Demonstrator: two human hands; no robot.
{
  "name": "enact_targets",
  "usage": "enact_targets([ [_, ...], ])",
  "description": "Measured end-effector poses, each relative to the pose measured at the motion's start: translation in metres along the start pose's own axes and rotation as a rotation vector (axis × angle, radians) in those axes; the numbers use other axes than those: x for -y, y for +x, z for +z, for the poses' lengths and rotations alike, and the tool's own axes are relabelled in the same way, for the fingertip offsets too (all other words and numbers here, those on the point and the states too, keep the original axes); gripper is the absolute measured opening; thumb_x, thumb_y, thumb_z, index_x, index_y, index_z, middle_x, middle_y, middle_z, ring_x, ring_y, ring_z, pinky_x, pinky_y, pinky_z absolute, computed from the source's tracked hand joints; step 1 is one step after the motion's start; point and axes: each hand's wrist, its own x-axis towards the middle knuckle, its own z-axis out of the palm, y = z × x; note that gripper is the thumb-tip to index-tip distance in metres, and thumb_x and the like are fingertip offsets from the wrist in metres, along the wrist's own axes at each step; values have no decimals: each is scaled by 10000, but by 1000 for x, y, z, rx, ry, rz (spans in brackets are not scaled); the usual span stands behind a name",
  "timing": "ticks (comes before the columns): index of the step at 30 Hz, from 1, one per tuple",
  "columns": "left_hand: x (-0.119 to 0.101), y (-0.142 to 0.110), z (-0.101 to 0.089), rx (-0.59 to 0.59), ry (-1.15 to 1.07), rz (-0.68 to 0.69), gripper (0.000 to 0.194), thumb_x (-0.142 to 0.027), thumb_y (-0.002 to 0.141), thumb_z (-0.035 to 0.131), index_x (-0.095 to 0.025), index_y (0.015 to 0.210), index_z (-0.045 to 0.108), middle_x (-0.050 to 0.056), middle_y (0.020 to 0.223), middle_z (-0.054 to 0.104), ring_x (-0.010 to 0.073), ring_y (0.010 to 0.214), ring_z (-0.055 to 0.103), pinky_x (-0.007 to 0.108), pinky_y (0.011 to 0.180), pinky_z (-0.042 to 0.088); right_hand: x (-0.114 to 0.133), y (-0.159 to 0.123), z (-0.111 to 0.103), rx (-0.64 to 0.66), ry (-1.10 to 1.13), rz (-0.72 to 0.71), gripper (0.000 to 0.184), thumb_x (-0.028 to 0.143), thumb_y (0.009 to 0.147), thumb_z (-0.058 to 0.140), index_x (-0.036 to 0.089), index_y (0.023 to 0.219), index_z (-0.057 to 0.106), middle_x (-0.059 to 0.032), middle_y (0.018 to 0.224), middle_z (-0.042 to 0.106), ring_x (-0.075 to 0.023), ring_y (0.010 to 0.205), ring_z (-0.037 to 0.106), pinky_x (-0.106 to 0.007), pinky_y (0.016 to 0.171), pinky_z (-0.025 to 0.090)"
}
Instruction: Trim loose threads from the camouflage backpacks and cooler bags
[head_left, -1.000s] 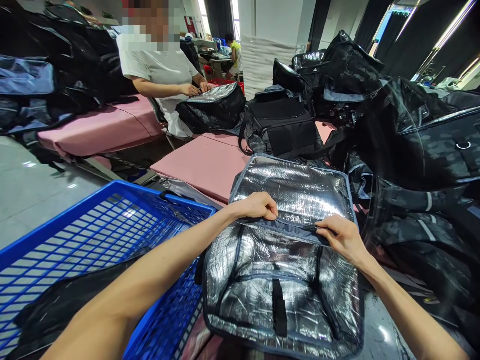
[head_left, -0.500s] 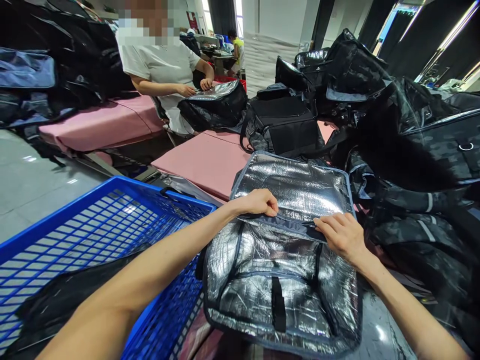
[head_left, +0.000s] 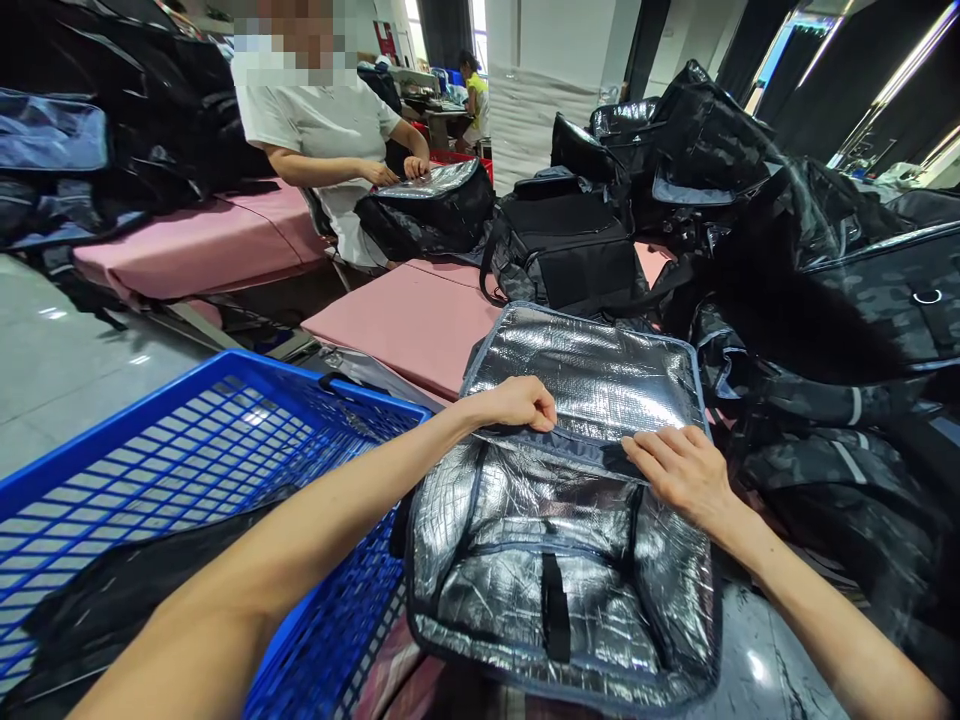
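Observation:
An open insulated bag (head_left: 559, 560) with silver foil lining lies in front of me, its foil-lined lid (head_left: 592, 375) folded back. My left hand (head_left: 517, 403) is closed in a pinch on the blue-grey hinge edge where the lid meets the bag. My right hand (head_left: 679, 465) rests on the same edge further right, fingers curled and pressed onto the fabric. A black strap (head_left: 556, 605) lies inside the bag.
A blue plastic crate (head_left: 195, 460) holding dark fabric stands at my left. Pink padded tables (head_left: 409, 320) lie beyond. Black bags are piled at right (head_left: 840, 300) and centre (head_left: 562, 250). A person in a white shirt (head_left: 322, 120) handles another bag (head_left: 431, 210).
My right hand has slid slightly left along the hinge edge and flattened onto it, covering the small dark piece it pinched before. My left hand has stayed put.

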Motion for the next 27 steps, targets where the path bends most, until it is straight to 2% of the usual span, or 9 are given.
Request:
enact_targets([
  [5,-1,-1,0,6,-8,5,107,-191,613,618,-159,677,698,-7,638,642,114,629,519,215,631,352,-3,8,-3,41,-80,-100,190,115,871,453,170,921,628,-27,818,657,-125,711,486,-297,600,291],
  [11,-2,-1,-1,-2,-4,7,99,-191,605,619,-164,657,699,-13,615,631,111,617,512,211,619,344,-8,19,-10,104,-71,-329,195,89,861,438,156,891,619,-49,894,641,-152,812,479,-303,632,310],
  [15,-3,-1,-1,-2,6,14,99,-185,605,612,-168,647,700,-17,603,628,110,608,509,211,615,338,-10,34,-16,187,-54,-380,163,94,851,454,146,846,609,-57,836,619,-170,778,465,-316,613,282],
  [18,-4,-1,-1,-11,7,24,99,-181,605,607,-169,636,700,-17,596,630,113,611,511,212,617,337,-10,40,-16,267,-59,-358,139,88,839,475,151,811,596,-55,753,593,-172,738,450,-316,590,247],
  [20,-3,-1,-1,-19,3,28,98,-182,605,610,-171,635,702,-15,601,637,116,617,517,213,621,339,-10,39,-14,273,-52,-329,140,84,836,480,154,789,592,-50,719,579,-168,718,441,-316,582,231],
  [23,-1,0,0,-16,-3,31,92,-184,603,622,-175,639,707,-14,607,646,118,616,527,215,626,344,-12,31,-11,227,-15,-252,152,105,849,479,157,781,604,-38,687,569,-159,691,428,-312,582,227],
  [27,1,1,-2,-3,-19,33,98,-171,603,631,-177,655,714,-8,636,665,124,636,547,215,630,354,-15,21,-10,146,10,-132,174,128,874,459,166,877,628,-27,690,584,-153,683,425,-302,598,239],
])
